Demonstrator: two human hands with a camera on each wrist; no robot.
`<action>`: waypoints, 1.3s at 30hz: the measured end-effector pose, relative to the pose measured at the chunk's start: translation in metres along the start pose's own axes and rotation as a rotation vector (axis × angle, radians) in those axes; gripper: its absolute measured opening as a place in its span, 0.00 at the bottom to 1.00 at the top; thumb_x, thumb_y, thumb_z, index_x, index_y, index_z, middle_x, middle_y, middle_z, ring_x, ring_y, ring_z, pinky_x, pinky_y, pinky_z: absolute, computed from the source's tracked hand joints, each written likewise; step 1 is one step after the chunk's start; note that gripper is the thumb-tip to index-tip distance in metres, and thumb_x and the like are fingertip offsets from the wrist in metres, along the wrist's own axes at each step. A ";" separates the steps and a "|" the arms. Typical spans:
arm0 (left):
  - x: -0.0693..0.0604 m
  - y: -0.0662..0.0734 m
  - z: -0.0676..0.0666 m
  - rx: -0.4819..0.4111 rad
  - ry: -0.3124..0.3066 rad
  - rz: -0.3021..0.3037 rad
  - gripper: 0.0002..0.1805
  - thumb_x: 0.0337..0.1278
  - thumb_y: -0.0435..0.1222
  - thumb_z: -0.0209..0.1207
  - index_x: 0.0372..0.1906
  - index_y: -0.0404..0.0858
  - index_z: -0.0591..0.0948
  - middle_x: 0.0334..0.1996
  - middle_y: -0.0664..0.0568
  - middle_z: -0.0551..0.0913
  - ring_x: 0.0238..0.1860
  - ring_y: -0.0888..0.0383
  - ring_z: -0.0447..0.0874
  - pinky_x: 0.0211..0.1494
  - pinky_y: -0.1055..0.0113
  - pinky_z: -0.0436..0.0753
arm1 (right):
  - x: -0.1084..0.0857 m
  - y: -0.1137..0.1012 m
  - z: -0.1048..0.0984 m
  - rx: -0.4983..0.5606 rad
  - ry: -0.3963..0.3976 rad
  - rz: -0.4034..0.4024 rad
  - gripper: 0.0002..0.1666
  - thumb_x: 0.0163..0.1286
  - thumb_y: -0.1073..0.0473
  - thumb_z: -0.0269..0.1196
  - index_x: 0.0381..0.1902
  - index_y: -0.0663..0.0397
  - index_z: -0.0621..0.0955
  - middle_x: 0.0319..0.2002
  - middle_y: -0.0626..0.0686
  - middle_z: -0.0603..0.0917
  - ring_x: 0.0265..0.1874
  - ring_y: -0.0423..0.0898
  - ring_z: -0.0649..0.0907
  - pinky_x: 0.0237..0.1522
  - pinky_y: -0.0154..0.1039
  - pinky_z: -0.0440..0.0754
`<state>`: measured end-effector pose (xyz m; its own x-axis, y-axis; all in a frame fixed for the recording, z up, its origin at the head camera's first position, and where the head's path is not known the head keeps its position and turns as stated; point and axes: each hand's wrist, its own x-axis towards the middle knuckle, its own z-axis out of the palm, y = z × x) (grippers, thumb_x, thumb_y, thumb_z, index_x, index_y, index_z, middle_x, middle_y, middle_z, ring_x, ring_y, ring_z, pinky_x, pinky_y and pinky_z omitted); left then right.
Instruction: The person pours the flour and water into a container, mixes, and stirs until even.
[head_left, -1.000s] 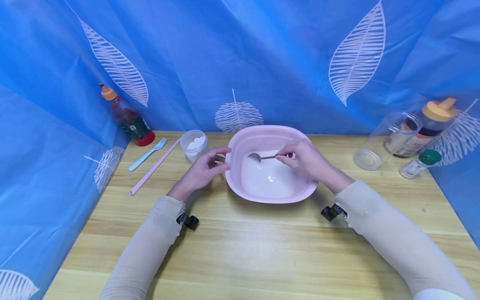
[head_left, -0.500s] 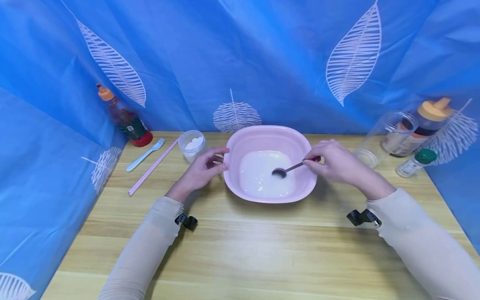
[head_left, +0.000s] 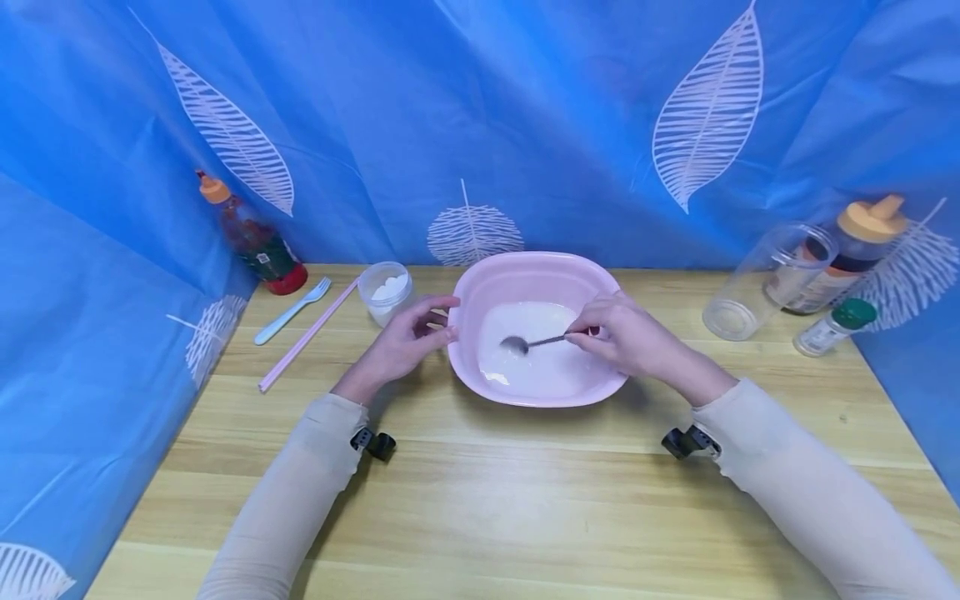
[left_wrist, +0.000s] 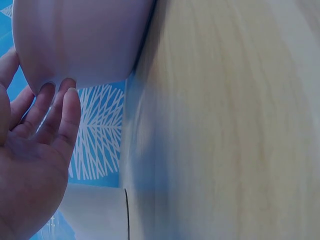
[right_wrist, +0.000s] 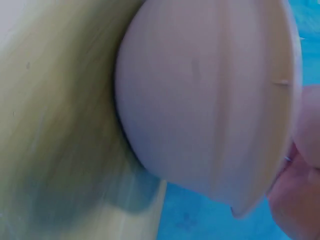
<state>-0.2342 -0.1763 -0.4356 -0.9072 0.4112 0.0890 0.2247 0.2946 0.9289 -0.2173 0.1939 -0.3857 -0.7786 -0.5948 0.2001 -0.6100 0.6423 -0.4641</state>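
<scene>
A pink basin (head_left: 540, 262) stands at the table's middle, with shiny whitish liquid (head_left: 540, 375) in its bottom. At its left rim my left hand (head_left: 401, 346) grips the edge; in the left wrist view the fingertips (left_wrist: 70, 92) touch the basin's outer wall below the rim. Over the right side of the basin, my right hand (head_left: 626, 333) pinches the handle of a small dark metal spoon (head_left: 517, 344). The spoon's bowl is down at the liquid, pointing left. In the right wrist view the basin's wall covers the spoon, and only part of the hand (right_wrist: 305, 185) shows.
Left of the basin stand a clear jar with white contents (head_left: 386, 292), a pink stick (head_left: 307, 335), a blue fork (head_left: 292, 312) and a red sauce bottle (head_left: 262, 250). At right are a clear cup (head_left: 757, 287), a yellow-capped bottle (head_left: 862, 250) and a green-capped shaker (head_left: 834, 327).
My right hand has swung the spoon out to the right and then back to the left through the basin. The left hand has kept its hold on the rim.
</scene>
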 end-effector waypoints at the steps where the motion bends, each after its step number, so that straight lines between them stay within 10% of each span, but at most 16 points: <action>1: 0.000 0.000 0.000 -0.001 0.000 0.000 0.28 0.73 0.32 0.65 0.74 0.33 0.76 0.69 0.36 0.79 0.63 0.40 0.84 0.56 0.71 0.85 | -0.003 -0.001 -0.004 -0.001 -0.021 -0.009 0.04 0.74 0.61 0.72 0.40 0.52 0.93 0.36 0.47 0.91 0.36 0.44 0.81 0.54 0.50 0.73; 9: 0.001 0.000 0.000 0.004 -0.003 0.003 0.28 0.74 0.31 0.65 0.74 0.32 0.76 0.69 0.36 0.78 0.63 0.39 0.84 0.56 0.72 0.85 | -0.022 0.003 -0.039 -0.164 0.006 0.045 0.02 0.70 0.63 0.73 0.37 0.53 0.93 0.36 0.49 0.92 0.39 0.49 0.85 0.49 0.49 0.69; 16: -0.001 0.001 0.001 0.003 -0.001 -0.005 0.28 0.73 0.32 0.65 0.74 0.32 0.76 0.69 0.35 0.78 0.63 0.38 0.83 0.56 0.72 0.84 | -0.008 0.004 -0.018 -0.150 0.088 0.083 0.05 0.72 0.64 0.71 0.42 0.58 0.93 0.39 0.56 0.94 0.43 0.56 0.85 0.48 0.51 0.69; 23: 0.000 0.000 0.000 0.012 0.003 0.009 0.28 0.73 0.31 0.65 0.74 0.31 0.76 0.68 0.35 0.79 0.62 0.39 0.84 0.56 0.71 0.85 | -0.005 -0.004 -0.004 -0.008 -0.022 -0.040 0.04 0.72 0.63 0.72 0.40 0.54 0.93 0.36 0.48 0.91 0.39 0.46 0.84 0.55 0.51 0.72; 39: 0.000 0.001 0.000 0.007 0.001 0.016 0.28 0.73 0.31 0.65 0.74 0.31 0.75 0.68 0.35 0.79 0.62 0.40 0.84 0.57 0.71 0.85 | -0.023 -0.004 -0.041 -0.117 -0.079 -0.033 0.05 0.70 0.62 0.74 0.38 0.45 0.93 0.36 0.41 0.90 0.41 0.43 0.83 0.52 0.47 0.66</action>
<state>-0.2337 -0.1764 -0.4346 -0.9038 0.4152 0.1042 0.2416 0.2938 0.9248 -0.2032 0.2250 -0.3527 -0.7467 -0.6496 0.1430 -0.6517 0.6712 -0.3534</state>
